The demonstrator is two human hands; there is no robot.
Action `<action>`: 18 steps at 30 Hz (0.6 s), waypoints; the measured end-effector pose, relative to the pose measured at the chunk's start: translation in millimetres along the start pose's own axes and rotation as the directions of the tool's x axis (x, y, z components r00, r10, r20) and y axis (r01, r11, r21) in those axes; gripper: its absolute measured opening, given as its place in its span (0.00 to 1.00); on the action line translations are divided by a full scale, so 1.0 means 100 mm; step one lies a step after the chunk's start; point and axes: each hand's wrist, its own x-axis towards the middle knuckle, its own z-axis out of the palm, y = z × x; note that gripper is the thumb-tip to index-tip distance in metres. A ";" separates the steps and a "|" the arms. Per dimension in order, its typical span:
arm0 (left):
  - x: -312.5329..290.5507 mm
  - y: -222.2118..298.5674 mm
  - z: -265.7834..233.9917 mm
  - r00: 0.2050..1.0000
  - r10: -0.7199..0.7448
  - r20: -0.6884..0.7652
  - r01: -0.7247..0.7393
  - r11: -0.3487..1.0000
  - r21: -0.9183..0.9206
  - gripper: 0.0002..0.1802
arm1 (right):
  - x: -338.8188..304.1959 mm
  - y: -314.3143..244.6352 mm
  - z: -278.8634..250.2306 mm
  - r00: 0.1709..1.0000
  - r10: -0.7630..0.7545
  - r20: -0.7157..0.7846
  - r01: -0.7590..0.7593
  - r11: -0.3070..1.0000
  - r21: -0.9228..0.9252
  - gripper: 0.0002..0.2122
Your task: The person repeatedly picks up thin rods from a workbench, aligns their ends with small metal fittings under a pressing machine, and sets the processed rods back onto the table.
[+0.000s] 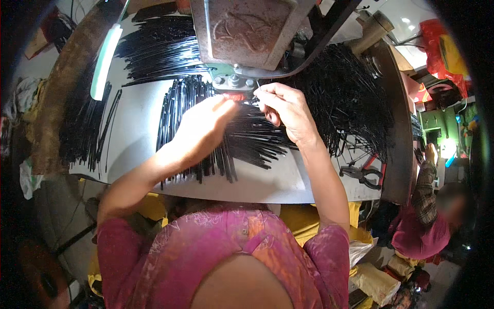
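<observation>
Black, thin rods [92,129] lie in a loose stack at the worktop's [135,110] left side, below a pale, elongated lamp [105,67]. Next comes a second bundle [159,49], laid crosswise beyond a third bundle [172,118] that points toward the person. The left hand [203,126] reaches over this third bundle, its fingers drawn together near a small red piece [235,96]; glare hides whether they grip it. Just above is the bolted metal block [234,82] of a worn, brownish machine [252,33]. More rods fan out beneath and between the hands. At the block's right, the right hand [288,108] has thumb and forefinger pinched closed on a small dark piece [256,97]. Farther right spreads a tangled heap [350,98], with red-handled pliers [363,176] near the worktop's front edge. Beyond, a co-worker [419,234] reaches toward a green machine [437,126].
</observation>
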 end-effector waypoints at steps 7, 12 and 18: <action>-0.04 -0.46 0.05 0.957 -0.080 -0.278 0.064 0.996 -0.064 0.11 | 0.18 0.01 0.14 0.998 -0.060 0.038 0.064 0.990 -0.129 0.07; -0.06 -0.48 0.10 0.962 -0.022 -0.271 0.041 0.997 0.068 0.12 | 0.15 0.03 0.18 0.987 -0.148 0.056 0.153 0.983 -0.100 0.06; -0.02 -0.48 0.02 0.973 -0.174 -0.154 0.187 0.979 0.077 0.11 | 0.12 0.03 0.18 0.990 -0.135 0.031 0.136 0.990 -0.024 0.06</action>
